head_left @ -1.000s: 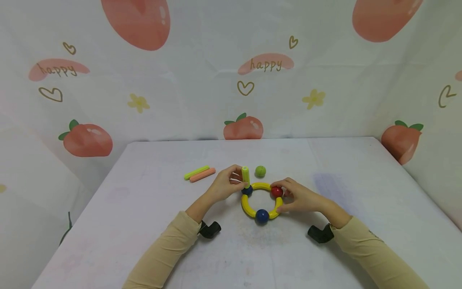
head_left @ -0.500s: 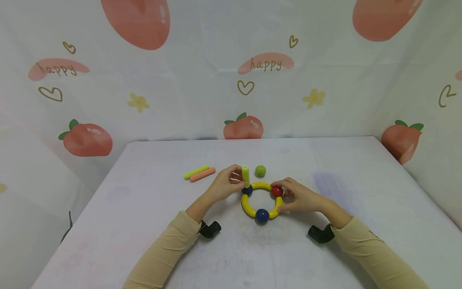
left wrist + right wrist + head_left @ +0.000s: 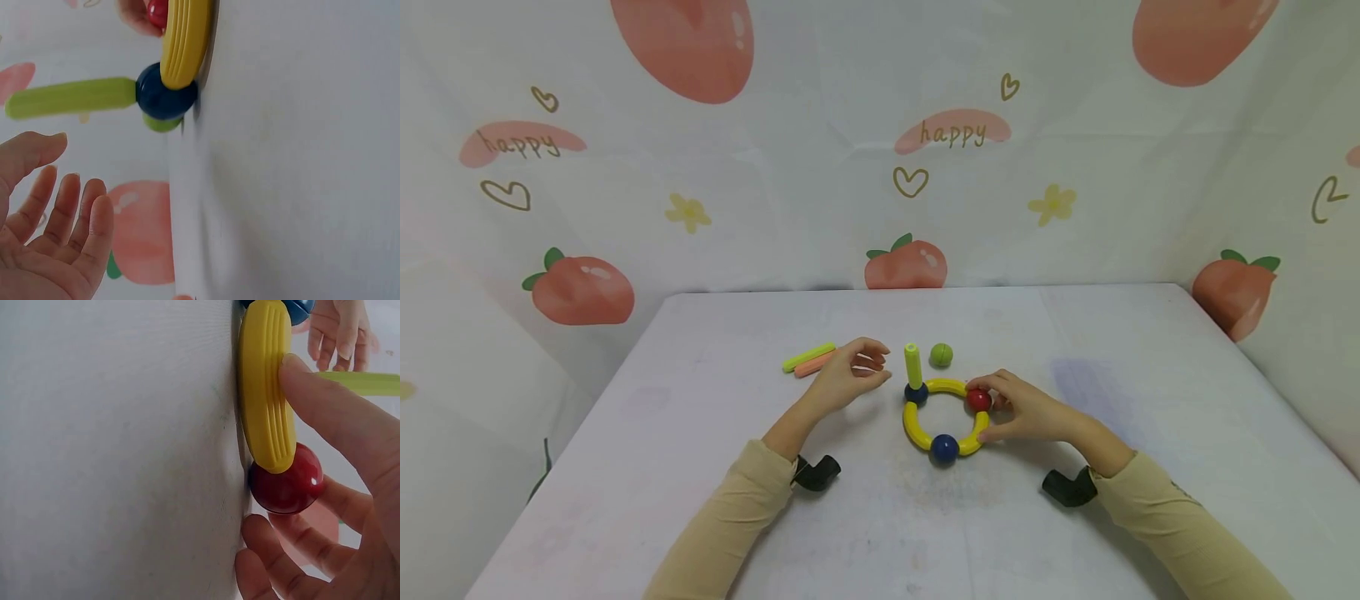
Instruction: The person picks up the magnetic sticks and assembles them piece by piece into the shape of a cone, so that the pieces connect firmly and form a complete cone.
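A ring of yellow curved pieces (image 3: 917,427) joined by two blue balls (image 3: 944,448) and a red ball (image 3: 978,400) lies on the white table (image 3: 700,433). A light green stick (image 3: 912,362) stands upright on the far-left blue ball (image 3: 164,92). My left hand (image 3: 871,367) hovers just left of the stick (image 3: 72,98), fingers relaxed and holding nothing. My right hand (image 3: 981,417) grips the ring at the red ball (image 3: 287,481), thumb (image 3: 337,419) on the yellow piece (image 3: 267,387), fingers curled round the ball.
A green ball (image 3: 941,356) lies just behind the ring. A yellow-green stick (image 3: 808,357) and an orange stick (image 3: 814,365) lie side by side behind my left hand. A peach-print cloth hangs behind the table.
My left hand has let go of the upright green stick and drawn back to the left. The stick stays standing on the blue ball. The right hand has hardly moved.
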